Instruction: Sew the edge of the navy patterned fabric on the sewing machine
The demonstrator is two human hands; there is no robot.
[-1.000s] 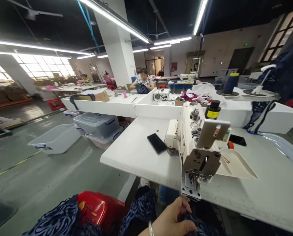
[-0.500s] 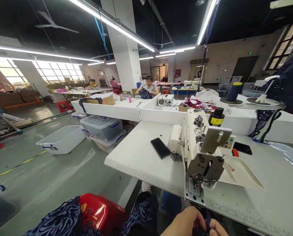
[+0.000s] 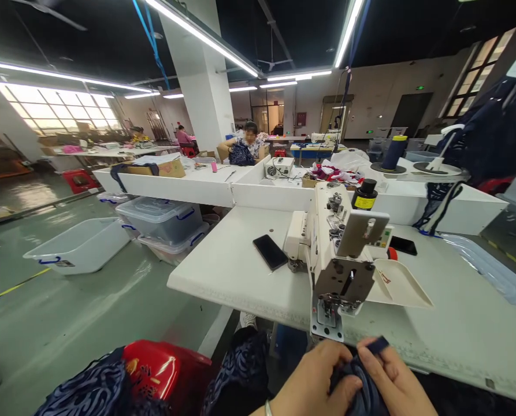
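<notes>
Low in the view, just in front of the sewing machine (image 3: 342,248), my left hand (image 3: 316,378) is closed on a dark navy fabric piece (image 3: 366,393). Beside it my right hand (image 3: 394,375) pinches a narrow navy strap (image 3: 378,345), whose short end sticks up past the fingertips. The fabric bunches between both hands, and its lower part runs out of the frame. Both hands are close to the table's front edge, below the metal needle plate (image 3: 326,330). How the strap joins the fabric is hidden by the fingers.
A phone (image 3: 270,252) lies left of the machine on the white table (image 3: 223,260); a cream tray (image 3: 407,286) sits to its right. Patterned navy fabric (image 3: 88,381) rests by a red stool (image 3: 166,370). Clear bins (image 3: 80,245) stand on the floor. A co-worker (image 3: 244,144) sits opposite.
Both hands have risen into fuller view with the navy fabric. The strap end now shows above my right fingers. The camera view has shifted, moving the scene leftward.
</notes>
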